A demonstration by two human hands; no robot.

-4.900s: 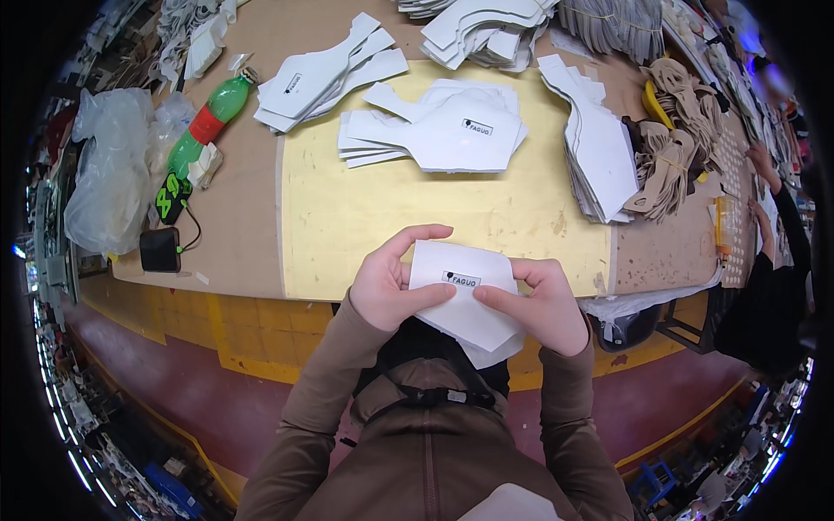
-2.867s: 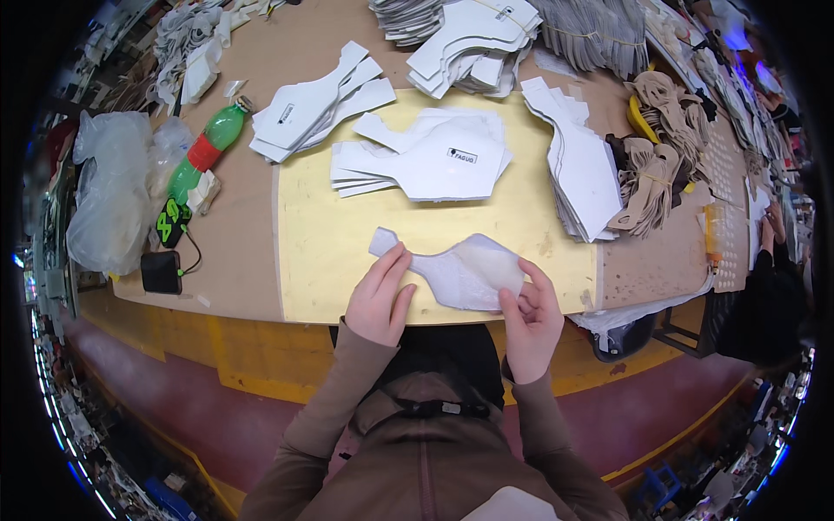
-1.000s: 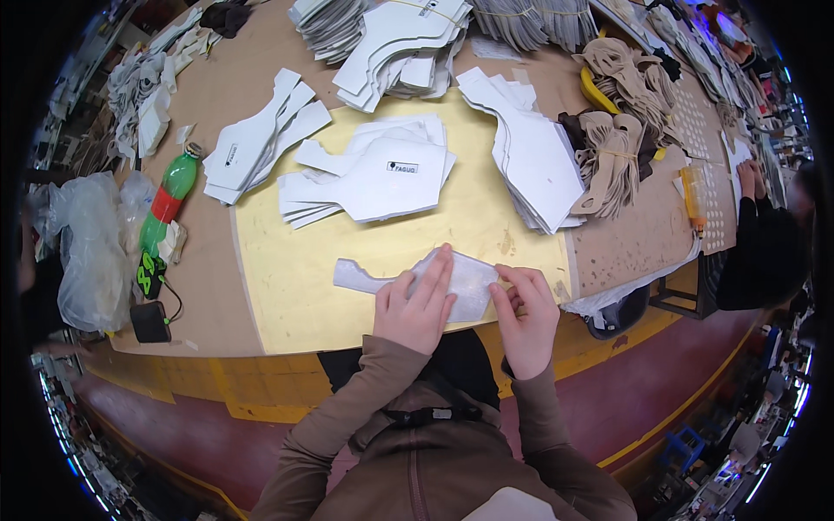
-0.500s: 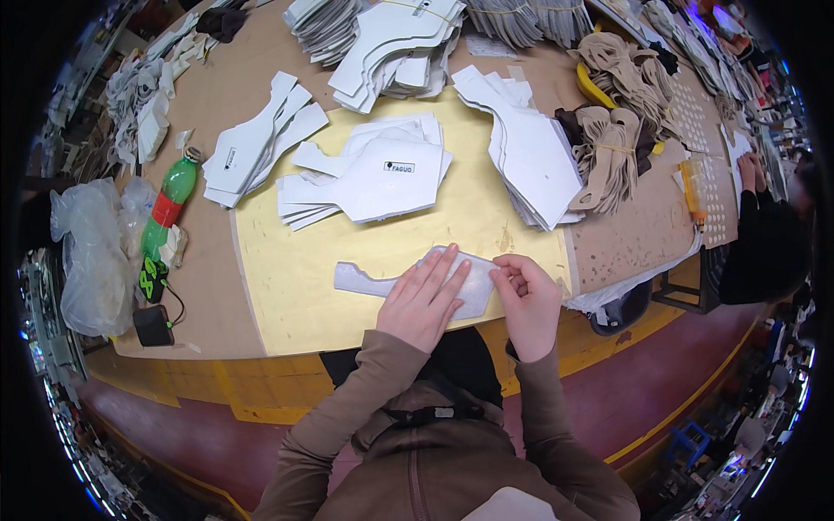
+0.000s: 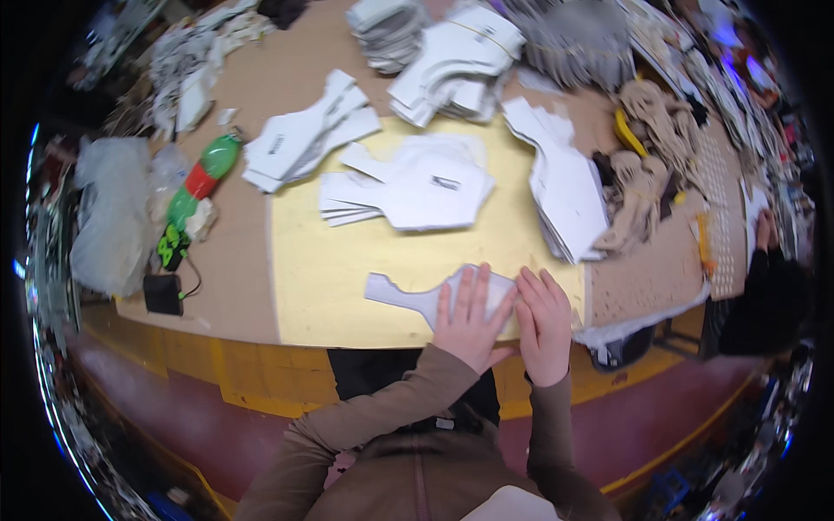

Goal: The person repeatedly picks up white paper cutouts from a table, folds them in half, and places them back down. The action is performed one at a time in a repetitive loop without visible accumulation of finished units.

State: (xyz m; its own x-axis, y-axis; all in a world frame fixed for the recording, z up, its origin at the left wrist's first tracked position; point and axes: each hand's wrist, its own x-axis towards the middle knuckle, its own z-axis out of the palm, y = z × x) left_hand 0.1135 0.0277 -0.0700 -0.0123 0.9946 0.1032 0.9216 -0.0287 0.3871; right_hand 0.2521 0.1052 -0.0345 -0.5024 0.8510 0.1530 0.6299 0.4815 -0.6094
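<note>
A pale grey-white cut-out piece [image 5: 408,298] with a narrow tail and a wide body lies on the yellow sheet near the table's front edge. My left hand [image 5: 469,323] rests flat across its wide body, fingers stretched and slightly spread, covering part of it. At the piece's right edge, my right hand [image 5: 545,326] has its fingers extended and touches or nearly touches the rim; no grip on it shows. Beyond my hands is a loose stack of similar white pieces [image 5: 426,200], with a printed label on the top one.
More white stacks stand at the left [image 5: 295,139] and right [image 5: 560,182]. Tan strap bundles [image 5: 638,187] lie farther right. A green bottle [image 5: 217,156], a plastic bag [image 5: 113,217] and a black device with a cable [image 5: 162,293] sit left. Another person [image 5: 764,286] is at the far right.
The whole view has shifted, with the table appearing farther right. My right hand's fingers have gone from curled at the piece's edge to stretched out; my left hand still lies on it.
</note>
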